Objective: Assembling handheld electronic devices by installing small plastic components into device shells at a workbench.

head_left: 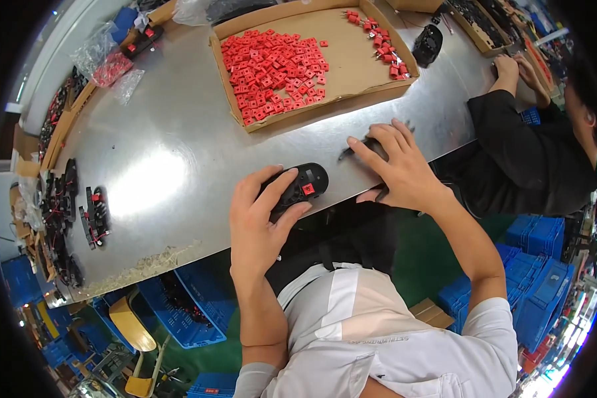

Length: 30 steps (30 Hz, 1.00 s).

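Note:
My left hand (259,205) grips a black rounded plastic housing (317,175) near the table's front edge. A small red square piece (308,189) sits in the housing's upper face. To its right, my right hand (404,166) curls over a dark object (345,154) at the tabletop. Its narrow end sticks out past the index finger; the rest is hidden under the fingers and blurred, so its kind cannot be made out. Beyond both hands stands a shallow cardboard box (325,114) with a heap of red square pieces (272,73) and several red plug-like parts (381,46).
Another black housing (428,45) stands right of the box. Black assemblies with red bits (94,215) lie on the metal table (186,126) at left, near plastic bags (113,66). A person in black (524,146) works at right. Blue crates (186,305) stand below.

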{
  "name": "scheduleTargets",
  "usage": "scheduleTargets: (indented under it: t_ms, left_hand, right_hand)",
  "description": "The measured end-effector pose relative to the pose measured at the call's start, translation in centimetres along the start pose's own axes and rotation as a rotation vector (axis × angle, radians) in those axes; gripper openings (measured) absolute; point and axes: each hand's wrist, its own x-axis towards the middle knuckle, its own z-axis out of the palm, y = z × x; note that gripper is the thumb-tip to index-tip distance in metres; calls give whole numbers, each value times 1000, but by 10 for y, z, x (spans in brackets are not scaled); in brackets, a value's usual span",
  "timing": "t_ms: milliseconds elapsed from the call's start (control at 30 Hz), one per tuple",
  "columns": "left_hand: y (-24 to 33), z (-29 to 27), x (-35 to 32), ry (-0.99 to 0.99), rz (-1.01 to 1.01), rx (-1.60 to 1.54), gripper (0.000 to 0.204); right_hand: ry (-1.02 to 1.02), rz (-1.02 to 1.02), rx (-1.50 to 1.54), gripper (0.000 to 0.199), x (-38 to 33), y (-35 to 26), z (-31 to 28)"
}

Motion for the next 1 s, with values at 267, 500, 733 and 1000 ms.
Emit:
scheduleTargets:
  t_ms: [267,500,733,1000]
  left_hand:
    - [4,19,9,-9,-80,17,48]
    - [9,31,18,-30,-47,8,49]
    - [10,12,22,1,-14,22,51]
    - [21,-19,25,21,24,31,49]
  right_hand:
    - [-255,171,1458,36,4,-65,-69]
    - [-417,-90,1905,32,12,-108,-107]
    - [-594,-111,1853,38,20,-129,-113]
    - [-724,-256,1831,61,2,-151,-127]
